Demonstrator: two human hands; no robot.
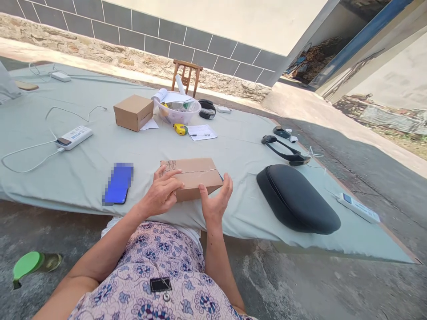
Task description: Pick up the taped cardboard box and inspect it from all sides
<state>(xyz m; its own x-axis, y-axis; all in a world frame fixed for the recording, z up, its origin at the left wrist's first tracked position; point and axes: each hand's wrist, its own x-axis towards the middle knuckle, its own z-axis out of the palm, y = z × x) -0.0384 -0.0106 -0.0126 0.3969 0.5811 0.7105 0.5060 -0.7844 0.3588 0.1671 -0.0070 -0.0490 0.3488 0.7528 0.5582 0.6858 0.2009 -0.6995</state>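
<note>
A closed brown cardboard box [195, 172] lies on the cloth in front of me, with a seam across its top and dark scribbled lines near its far left corner. My left hand [162, 192] grips its left end, some fingers laid over the top and others curled. At the right end, my right hand [216, 200] holds the near corner, thumb against the front edge and fingers along the side. A small dark blue bit shows beside those fingers; I cannot make out what it is.
The table's pale green cloth [240, 151] carries a phone [118, 184], a second cardboard box [133, 111], a filled basin [178, 113], a yellow tape measure [180, 129], paper with a pen [202, 132], a black case [296, 198], a black headset [285, 151] and cabled power banks [75, 137].
</note>
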